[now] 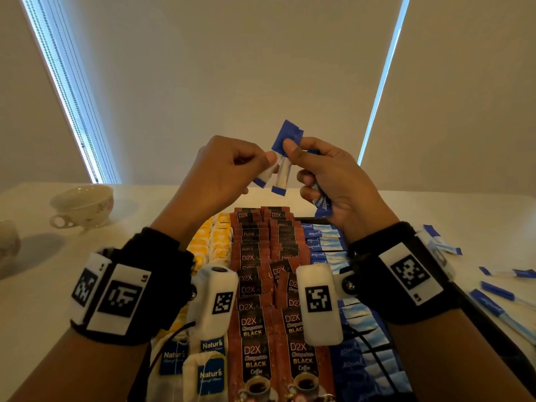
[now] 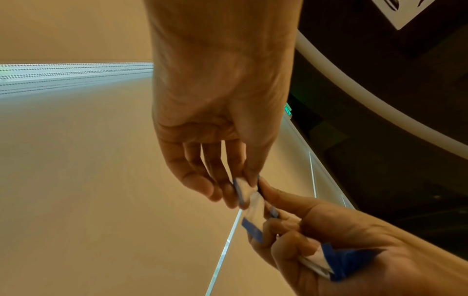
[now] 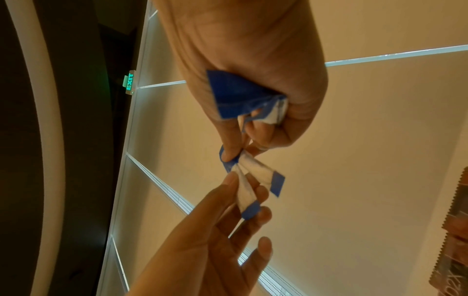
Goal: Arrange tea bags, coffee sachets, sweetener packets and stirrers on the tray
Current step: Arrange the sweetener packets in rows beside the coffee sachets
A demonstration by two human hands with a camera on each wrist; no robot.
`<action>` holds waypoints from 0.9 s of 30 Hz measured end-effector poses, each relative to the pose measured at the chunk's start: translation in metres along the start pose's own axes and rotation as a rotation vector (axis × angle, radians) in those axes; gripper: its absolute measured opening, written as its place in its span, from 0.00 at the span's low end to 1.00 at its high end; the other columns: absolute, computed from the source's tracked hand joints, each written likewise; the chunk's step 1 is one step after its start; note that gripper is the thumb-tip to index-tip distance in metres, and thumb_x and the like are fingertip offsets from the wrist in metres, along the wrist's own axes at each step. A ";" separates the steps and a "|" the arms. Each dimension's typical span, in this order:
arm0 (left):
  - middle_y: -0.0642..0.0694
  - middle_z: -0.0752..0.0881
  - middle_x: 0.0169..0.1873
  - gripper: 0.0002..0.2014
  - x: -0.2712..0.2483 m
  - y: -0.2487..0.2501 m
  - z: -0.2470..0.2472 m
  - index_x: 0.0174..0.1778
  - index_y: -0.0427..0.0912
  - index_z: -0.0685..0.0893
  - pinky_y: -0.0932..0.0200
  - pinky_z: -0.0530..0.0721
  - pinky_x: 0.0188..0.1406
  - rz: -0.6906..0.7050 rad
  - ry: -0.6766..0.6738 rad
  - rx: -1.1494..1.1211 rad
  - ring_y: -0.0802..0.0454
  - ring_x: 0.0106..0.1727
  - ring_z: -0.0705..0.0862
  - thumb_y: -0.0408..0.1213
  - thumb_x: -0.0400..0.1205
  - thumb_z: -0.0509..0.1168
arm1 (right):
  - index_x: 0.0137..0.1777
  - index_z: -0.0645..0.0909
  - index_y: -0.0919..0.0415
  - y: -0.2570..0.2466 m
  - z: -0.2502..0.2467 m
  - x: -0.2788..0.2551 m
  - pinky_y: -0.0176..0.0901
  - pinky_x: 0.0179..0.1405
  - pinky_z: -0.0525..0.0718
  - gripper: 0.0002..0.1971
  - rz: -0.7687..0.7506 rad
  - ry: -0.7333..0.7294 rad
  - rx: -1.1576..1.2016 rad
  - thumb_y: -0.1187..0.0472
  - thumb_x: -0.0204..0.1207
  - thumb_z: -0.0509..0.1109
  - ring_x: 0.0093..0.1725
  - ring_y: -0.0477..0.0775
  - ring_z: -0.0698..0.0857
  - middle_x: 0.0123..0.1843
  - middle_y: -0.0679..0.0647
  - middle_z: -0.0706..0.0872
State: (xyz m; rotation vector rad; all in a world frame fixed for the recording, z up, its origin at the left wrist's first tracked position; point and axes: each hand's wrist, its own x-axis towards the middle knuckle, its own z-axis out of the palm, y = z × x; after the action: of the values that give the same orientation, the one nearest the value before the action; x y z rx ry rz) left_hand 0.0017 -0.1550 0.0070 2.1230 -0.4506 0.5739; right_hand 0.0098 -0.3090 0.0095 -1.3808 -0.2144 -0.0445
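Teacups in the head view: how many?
2. One teacup stands on the table's far left; a second cup sits nearer, cut off by the left frame edge. More may lie out of frame.

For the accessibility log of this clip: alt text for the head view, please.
Both hands are raised over the tray, the left hand and right hand pinching blue-and-white sweetener packets between them. Below, the tray holds rows of tea bags, D2X coffee sachets and more sweetener. A teacup stands far left.
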 end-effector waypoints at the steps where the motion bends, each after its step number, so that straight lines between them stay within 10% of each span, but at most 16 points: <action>1: 0.49 0.88 0.39 0.10 0.000 0.001 0.000 0.44 0.49 0.87 0.66 0.85 0.33 0.005 -0.029 0.002 0.50 0.41 0.87 0.46 0.83 0.61 | 0.45 0.82 0.57 0.000 0.000 0.000 0.31 0.15 0.66 0.02 0.003 -0.007 0.006 0.61 0.75 0.71 0.22 0.42 0.68 0.33 0.52 0.79; 9: 0.44 0.90 0.41 0.31 -0.006 0.010 -0.008 0.58 0.45 0.80 0.56 0.89 0.42 -0.355 -0.471 -0.563 0.50 0.45 0.90 0.64 0.74 0.48 | 0.50 0.82 0.60 -0.005 -0.007 -0.002 0.29 0.17 0.67 0.05 -0.043 -0.282 0.018 0.61 0.76 0.67 0.23 0.42 0.70 0.34 0.53 0.81; 17: 0.50 0.82 0.30 0.16 -0.008 0.005 -0.019 0.43 0.45 0.90 0.70 0.80 0.21 -0.319 -0.764 -0.866 0.61 0.25 0.79 0.54 0.74 0.68 | 0.47 0.83 0.55 -0.002 -0.015 -0.004 0.34 0.18 0.64 0.09 -0.207 -0.470 -0.057 0.56 0.68 0.68 0.24 0.50 0.62 0.34 0.50 0.82; 27: 0.51 0.88 0.27 0.04 -0.002 0.000 -0.021 0.43 0.46 0.88 0.71 0.79 0.24 -0.195 -0.186 -0.228 0.63 0.24 0.80 0.38 0.79 0.67 | 0.42 0.83 0.55 -0.020 -0.019 -0.003 0.31 0.19 0.68 0.23 -0.056 -0.132 -0.552 0.40 0.81 0.54 0.22 0.41 0.69 0.37 0.50 0.81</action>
State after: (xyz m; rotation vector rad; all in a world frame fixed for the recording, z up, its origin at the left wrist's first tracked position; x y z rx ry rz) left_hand -0.0055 -0.1371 0.0169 1.9790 -0.3862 0.2043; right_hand 0.0059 -0.3317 0.0246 -1.9297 -0.3698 -0.0614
